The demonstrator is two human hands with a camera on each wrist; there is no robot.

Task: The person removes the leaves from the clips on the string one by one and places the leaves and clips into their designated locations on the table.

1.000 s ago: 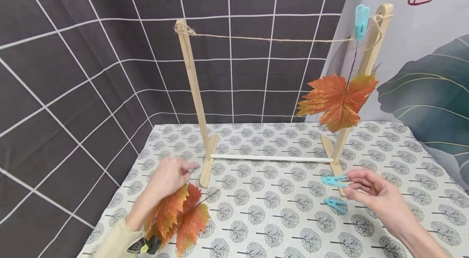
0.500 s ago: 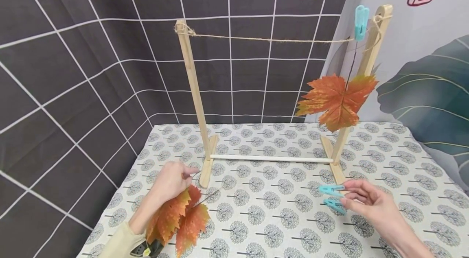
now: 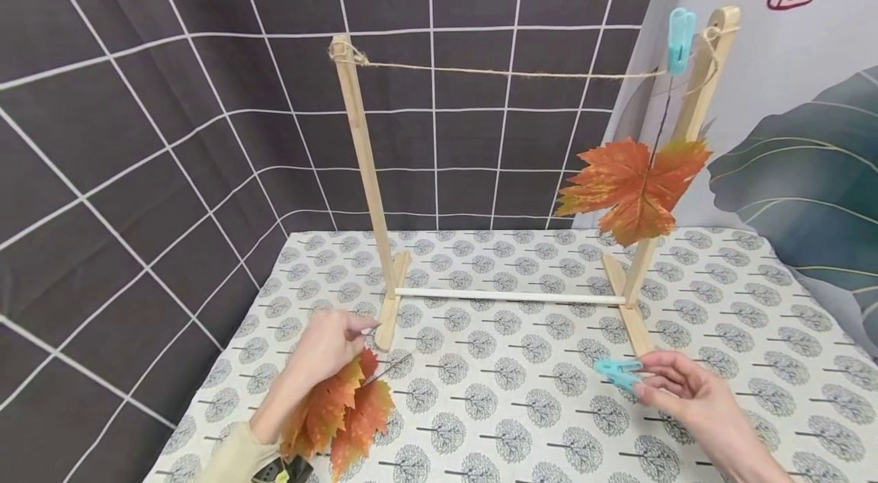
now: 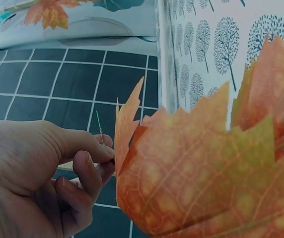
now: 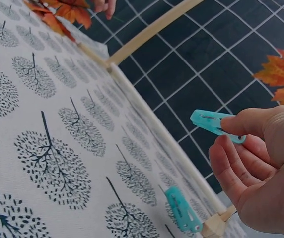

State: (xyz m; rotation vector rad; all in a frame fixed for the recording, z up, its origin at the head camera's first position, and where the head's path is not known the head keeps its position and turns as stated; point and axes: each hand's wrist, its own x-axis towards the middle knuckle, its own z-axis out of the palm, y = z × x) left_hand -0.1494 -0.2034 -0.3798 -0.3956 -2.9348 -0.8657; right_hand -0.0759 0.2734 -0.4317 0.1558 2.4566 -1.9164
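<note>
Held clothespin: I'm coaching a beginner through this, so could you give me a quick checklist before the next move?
1. Right hand grips the held clothespin: ok.
2. Left hand pinches a leaf stem: ok.
3. String runs between both posts: ok.
4. Hung leaf is held up by the upper clothespin: ok.
5. Lower leaves are up at the string: not ok; they are low, near the left hand.
6. Held clothespin is squeezed open: cannot tell; the fingers partly cover it.
</note>
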